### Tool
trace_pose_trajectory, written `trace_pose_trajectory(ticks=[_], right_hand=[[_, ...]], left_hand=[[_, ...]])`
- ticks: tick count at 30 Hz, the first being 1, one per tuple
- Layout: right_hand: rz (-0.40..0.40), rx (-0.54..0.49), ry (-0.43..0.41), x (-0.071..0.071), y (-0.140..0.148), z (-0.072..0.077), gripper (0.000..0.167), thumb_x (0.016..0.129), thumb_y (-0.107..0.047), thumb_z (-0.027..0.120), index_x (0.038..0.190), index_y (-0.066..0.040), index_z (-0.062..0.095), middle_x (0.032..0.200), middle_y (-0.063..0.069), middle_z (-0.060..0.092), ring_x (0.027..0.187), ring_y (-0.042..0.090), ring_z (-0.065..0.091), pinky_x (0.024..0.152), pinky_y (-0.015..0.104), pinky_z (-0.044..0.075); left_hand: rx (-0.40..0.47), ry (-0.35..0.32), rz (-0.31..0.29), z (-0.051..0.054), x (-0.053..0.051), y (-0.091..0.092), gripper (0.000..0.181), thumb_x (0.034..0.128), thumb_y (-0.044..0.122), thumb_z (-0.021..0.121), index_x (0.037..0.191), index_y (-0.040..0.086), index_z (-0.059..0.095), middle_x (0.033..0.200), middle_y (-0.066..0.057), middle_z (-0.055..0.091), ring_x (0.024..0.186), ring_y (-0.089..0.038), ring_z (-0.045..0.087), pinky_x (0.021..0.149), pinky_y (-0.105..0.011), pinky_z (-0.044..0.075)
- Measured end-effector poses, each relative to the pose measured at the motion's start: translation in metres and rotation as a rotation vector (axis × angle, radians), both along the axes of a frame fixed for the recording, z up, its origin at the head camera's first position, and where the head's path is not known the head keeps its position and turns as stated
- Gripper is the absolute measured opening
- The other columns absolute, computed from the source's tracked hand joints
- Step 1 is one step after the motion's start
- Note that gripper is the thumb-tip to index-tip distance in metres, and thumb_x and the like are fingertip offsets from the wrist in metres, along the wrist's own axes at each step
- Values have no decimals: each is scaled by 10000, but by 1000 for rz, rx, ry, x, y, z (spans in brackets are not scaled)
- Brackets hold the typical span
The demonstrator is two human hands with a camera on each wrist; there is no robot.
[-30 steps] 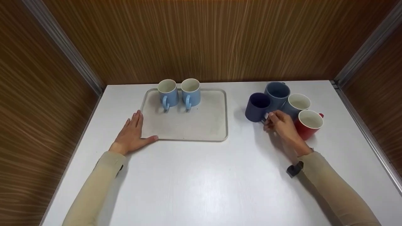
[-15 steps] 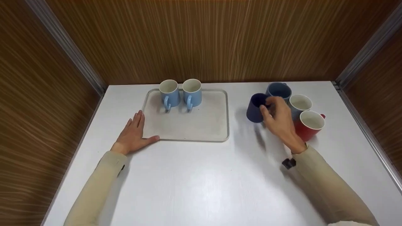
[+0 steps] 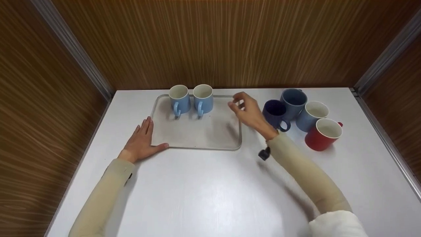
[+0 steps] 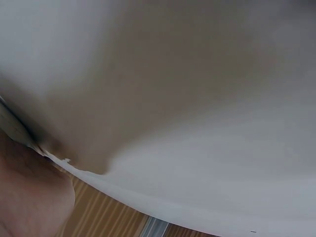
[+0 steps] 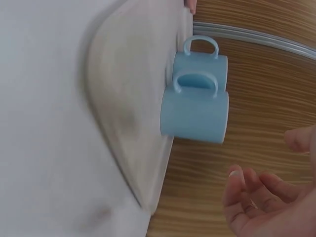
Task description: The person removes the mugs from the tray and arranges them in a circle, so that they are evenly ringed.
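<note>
Two light blue mugs, the left mug [image 3: 180,100] and the right mug [image 3: 203,99], stand upright side by side at the back of the beige tray [image 3: 197,135], handles facing me. My left hand [image 3: 139,143] lies flat at the tray's left edge, fingers along the side and thumb at its front corner. Above the tray's right edge hovers my right hand [image 3: 247,110], holding nothing, its fingers loosely bent with a gap to the thumb. In the right wrist view its fingers [image 5: 256,192] are apart from the light blue mugs [image 5: 195,113].
To the right of the tray stand a dark navy mug [image 3: 273,113], a grey-blue mug [image 3: 293,103], a blue mug with white inside [image 3: 311,117] and a red mug [image 3: 322,135], close together. Wood-grain panels [image 3: 227,42] wall the white table [image 3: 204,191] at back and sides.
My right hand has let go of the navy mug and moved left to above the tray's right edge. The navy mug's handle now shows. My left hand keeps its place on the tray.
</note>
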State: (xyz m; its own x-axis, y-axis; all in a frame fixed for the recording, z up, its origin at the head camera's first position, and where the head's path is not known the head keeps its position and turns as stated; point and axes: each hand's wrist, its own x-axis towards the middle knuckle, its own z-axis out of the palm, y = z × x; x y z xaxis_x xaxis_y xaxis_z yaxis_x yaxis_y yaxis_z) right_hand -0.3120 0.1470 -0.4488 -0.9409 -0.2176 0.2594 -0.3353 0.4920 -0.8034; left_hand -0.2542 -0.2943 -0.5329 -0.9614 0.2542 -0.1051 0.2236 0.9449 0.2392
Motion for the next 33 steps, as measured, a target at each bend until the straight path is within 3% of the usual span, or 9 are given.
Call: trace_pose_trajectory(ticks=[3, 7, 12, 16, 19, 24, 33], right_hand=[[17, -9, -74, -7, -20, -5, 394, 1063, -297, 655, 1335, -14, 618, 1262, 175, 674, 1053, 357, 693, 889, 429, 584], [31, -40, -162, -10, -42, -22, 418, 1073, -302, 633, 1378, -19, 601, 1335, 168, 657, 1072, 379, 716, 871, 422, 611], [35, -188, -261, -10, -66, -45, 455, 1085, -273, 622, 1435, 13, 575, 1388, 182, 644, 1053, 392, 735, 799, 390, 630], [31, -305, -331, -9, -90, -58, 403, 1102, -268, 604, 1401, 1, 592, 1354, 176, 646, 1050, 312, 715, 813, 305, 590], [32, -388, -376, -8, -107, -66, 358, 1112, -248, 585, 1380, -13, 603, 1294, 162, 660, 1047, 302, 707, 842, 305, 582], [42, -488, -389, -10, -128, -72, 331, 1117, -195, 565, 1358, 26, 617, 1138, 118, 684, 1016, 302, 697, 858, 338, 587], [-7, -526, -358, -9, -137, -77, 333, 1158, -219, 470, 1117, 91, 586, 867, 109, 587, 748, 197, 586, 642, 271, 504]], left_hand=[[6, 0, -3, 1, -2, 2, 1332, 894, 910, 490, 1687, -45, 10, 1791, -214, -57, 1668, -412, 4, 1359, -553, 48], [6, -6, -4, 2, -4, 4, 1341, 888, 918, 487, 1688, -42, -1, 1792, -211, -65, 1668, -408, -9, 1359, -553, 38], [9, 1, -7, 1, -4, 4, 1331, 894, 895, 516, 1689, -43, 5, 1793, -209, -63, 1670, -402, -4, 1360, -545, 32], [2, 0, 0, 0, -2, 1, 1326, 898, 885, 526, 1688, -46, 10, 1793, -206, -64, 1671, -395, -5, 1361, -538, 28], [2, 1, -1, 0, 0, 0, 1325, 900, 881, 529, 1685, -54, 15, 1791, -215, -59, 1669, -406, -1, 1359, -548, 30], [7, 13, -4, 2, 1, -2, 1318, 904, 875, 533, 1684, -59, 26, 1789, -225, -44, 1667, -413, 13, 1358, -555, 47], [4, 2, 0, 2, 2, 0, 1322, 901, 887, 518, 1686, -51, 16, 1790, -221, -57, 1668, -410, 6, 1359, -551, 41]])
